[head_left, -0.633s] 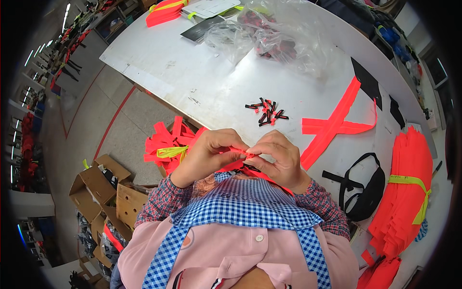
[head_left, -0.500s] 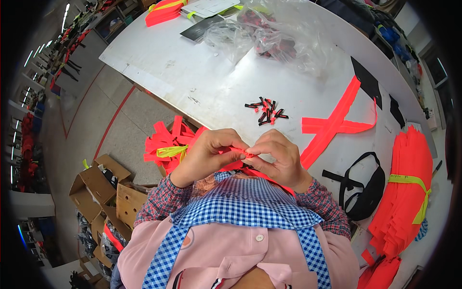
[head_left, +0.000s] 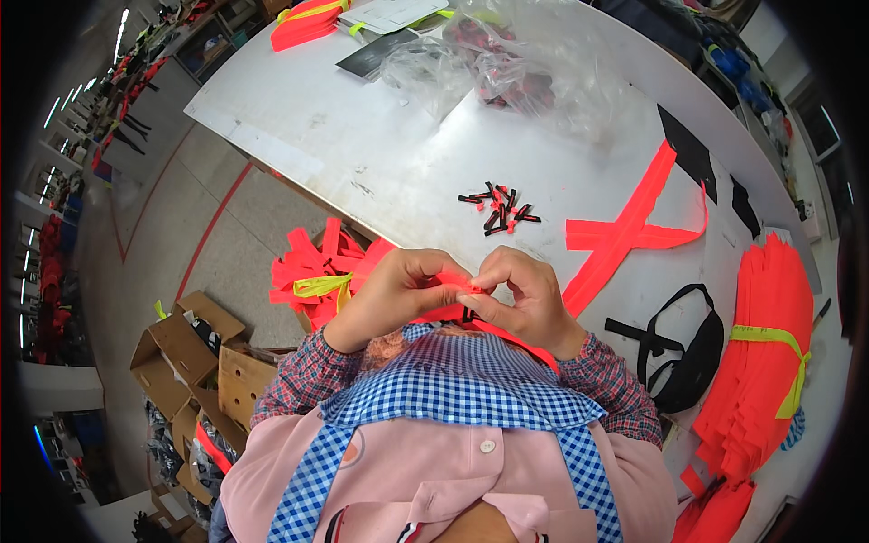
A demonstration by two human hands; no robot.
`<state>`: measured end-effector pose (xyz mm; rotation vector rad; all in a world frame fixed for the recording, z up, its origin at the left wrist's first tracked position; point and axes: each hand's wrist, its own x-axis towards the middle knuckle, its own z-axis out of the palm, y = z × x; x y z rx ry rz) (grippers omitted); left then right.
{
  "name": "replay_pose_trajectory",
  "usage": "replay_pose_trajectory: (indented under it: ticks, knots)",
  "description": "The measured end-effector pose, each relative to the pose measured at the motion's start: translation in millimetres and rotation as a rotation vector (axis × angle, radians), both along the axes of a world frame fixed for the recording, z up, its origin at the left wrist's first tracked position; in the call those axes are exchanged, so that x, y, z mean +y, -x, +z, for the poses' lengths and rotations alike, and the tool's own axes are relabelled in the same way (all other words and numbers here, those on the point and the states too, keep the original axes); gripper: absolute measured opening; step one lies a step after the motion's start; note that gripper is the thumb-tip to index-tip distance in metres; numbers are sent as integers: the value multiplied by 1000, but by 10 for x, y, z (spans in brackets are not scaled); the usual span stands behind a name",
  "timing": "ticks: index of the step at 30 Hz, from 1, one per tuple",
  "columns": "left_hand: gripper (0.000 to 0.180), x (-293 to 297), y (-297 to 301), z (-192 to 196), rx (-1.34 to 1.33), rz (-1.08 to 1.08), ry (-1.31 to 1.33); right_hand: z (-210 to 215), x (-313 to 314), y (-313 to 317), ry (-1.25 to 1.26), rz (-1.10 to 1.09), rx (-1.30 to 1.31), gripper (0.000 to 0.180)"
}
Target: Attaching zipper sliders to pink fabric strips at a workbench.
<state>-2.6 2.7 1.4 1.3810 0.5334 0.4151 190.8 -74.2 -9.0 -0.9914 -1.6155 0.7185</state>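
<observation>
My left hand (head_left: 398,288) and my right hand (head_left: 523,294) meet close in front of my chest, fingertips pinched together on a narrow orange strap (head_left: 457,281). The strap runs down under my right wrist toward my lap. A small black part seems to sit between my thumbs; I cannot make it out. On the white table (head_left: 362,136) just beyond my hands lies a small heap of black and red clips (head_left: 500,207). Further right, crossed orange straps (head_left: 634,231) lie flat on the table.
A bundle of orange straps tied with yellow band (head_left: 317,271) sits left of my hands, below the table edge. A black waist bag (head_left: 688,348) and a stack of orange fabric (head_left: 769,353) lie right. Clear plastic bags (head_left: 507,63) are at the table's far side. Cardboard boxes (head_left: 190,353) stand on the floor.
My hands have stayed in the same place; only the fingers have shifted slightly on the strap.
</observation>
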Motion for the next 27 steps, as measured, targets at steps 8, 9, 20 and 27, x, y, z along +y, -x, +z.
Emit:
replay_pose_trajectory:
  ticks: [8, 9, 20, 27]
  knots:
    - [15, 66, -39, -46, -72, 1, -101, -27, 41, 13, 92, -18, 23, 16]
    - [15, 79, -51, -13, -81, -4, -112, -28, 58, -9, 81, -24, 14, 16]
    - [10, -31, -47, 167, -141, 217, -399, -39, 105, 62, 143, 132, 270, 13]
    - [7, -61, -80, 207, -199, 278, -329, -37, 177, 81, 262, 258, 412, 13]
